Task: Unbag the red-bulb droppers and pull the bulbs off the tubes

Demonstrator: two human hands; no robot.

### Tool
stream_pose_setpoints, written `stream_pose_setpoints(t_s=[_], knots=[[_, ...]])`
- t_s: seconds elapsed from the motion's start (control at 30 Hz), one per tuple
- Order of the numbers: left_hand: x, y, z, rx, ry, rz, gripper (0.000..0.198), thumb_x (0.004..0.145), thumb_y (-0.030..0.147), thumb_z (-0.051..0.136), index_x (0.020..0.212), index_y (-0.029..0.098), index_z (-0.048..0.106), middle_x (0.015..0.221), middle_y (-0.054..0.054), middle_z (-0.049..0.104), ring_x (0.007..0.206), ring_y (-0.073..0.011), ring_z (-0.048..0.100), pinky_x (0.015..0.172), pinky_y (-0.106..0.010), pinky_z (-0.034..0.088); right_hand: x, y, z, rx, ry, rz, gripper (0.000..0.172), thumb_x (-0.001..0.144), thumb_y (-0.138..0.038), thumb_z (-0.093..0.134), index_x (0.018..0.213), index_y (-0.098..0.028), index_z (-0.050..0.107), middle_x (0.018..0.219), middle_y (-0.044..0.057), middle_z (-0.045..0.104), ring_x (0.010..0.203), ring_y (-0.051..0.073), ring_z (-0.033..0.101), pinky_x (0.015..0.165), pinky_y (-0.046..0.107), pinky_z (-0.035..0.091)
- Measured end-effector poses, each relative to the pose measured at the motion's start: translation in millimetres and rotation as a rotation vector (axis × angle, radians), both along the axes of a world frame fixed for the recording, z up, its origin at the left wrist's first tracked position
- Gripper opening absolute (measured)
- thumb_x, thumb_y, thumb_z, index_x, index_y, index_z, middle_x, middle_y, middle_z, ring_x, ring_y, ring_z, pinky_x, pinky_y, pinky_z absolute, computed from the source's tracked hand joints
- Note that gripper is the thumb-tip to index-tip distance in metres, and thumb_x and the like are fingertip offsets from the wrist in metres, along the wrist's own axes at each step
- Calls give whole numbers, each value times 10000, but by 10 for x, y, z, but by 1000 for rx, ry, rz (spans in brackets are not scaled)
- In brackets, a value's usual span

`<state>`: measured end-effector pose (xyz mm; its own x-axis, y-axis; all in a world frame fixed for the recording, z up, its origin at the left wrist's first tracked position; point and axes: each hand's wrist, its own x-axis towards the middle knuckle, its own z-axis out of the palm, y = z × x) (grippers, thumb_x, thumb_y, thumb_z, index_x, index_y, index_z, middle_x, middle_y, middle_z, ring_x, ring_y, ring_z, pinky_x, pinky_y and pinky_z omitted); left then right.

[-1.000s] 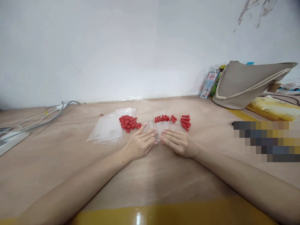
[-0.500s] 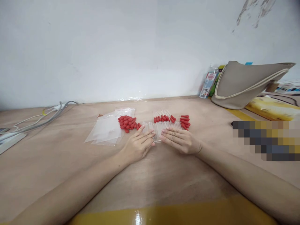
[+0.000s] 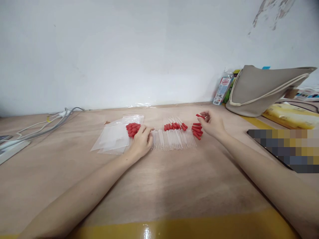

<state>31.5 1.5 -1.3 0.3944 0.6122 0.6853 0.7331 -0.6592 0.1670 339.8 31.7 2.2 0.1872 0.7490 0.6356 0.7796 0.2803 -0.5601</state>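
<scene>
A row of clear thin tubes (image 3: 171,139), like glass dropper tubes, lies side by side on the table. Behind it lie several droppers with red rubber bulbs (image 3: 172,126) on their near ends. My left hand (image 3: 141,141) rests at the row's left end with fingers curled together; whatever is under the fingertips is hidden. It partly covers a pile of loose red rubber bulbs (image 3: 132,128). My right hand (image 3: 211,123) pinches a single red rubber bulb (image 3: 200,116), raised above a small group of red bulbs (image 3: 196,130) at the row's right end.
Clear plastic bags (image 3: 112,137) lie flat left of the pile. Cables (image 3: 67,114) run along the far left. A grey bag (image 3: 259,89), a bottle (image 3: 222,87) and a yellow soft pack (image 3: 290,114) stand at the back right. A pixelated dark-edged object (image 3: 286,149) lies nearer on the right.
Both hands have left the tubes they lay flat against. My left hand moved left onto the edge of the bulb pile; my right hand moved right and back and picked up a red bulb.
</scene>
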Motion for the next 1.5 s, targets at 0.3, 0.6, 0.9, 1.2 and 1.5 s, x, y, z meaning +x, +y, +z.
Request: stream_pose_setpoints(t_s=[0.3,0.6,0.9,1.2,1.5], knots=[[76,-77,-15,-75,53,-143,106,822,158,446,840,161,551,869,-52,578,778,-144,565,728,-280,484,265,169,-145,-192,80,27,273,655,-367,608,829,-160,650,746,43,654,578,123,522,543,247,396],[73,-150,-3,-71,126,-185,282,801,367,540,969,151,608,1003,-97,622,938,-217,562,856,-380,462,207,116,-81,-438,-44,-18,307,713,-441,555,812,-192,706,563,11,612,527,135,527,506,246,349],[-55,-128,24,-229,328,-269,563,797,492,520,1263,184,459,1358,-115,415,1280,-264,338,1050,-491,279,-174,-4,92,-382,-280,40,243,726,-411,535,743,-235,702,774,21,677,710,163,590,579,253,373],[-41,-113,-3,-257,274,-254,409,859,391,467,1215,194,511,1300,-102,486,1236,-227,411,1038,-457,328,-506,237,215,-652,-384,-181,248,662,-414,572,648,-194,685,724,108,668,761,264,618,644,348,407],[-43,-138,-15,-195,272,-229,426,860,377,469,1239,182,482,1318,-111,461,1262,-235,372,1039,-452,331,-635,247,294,-633,-367,-219,211,691,-351,558,631,-171,649,719,123,660,789,273,614,689,371,388]])
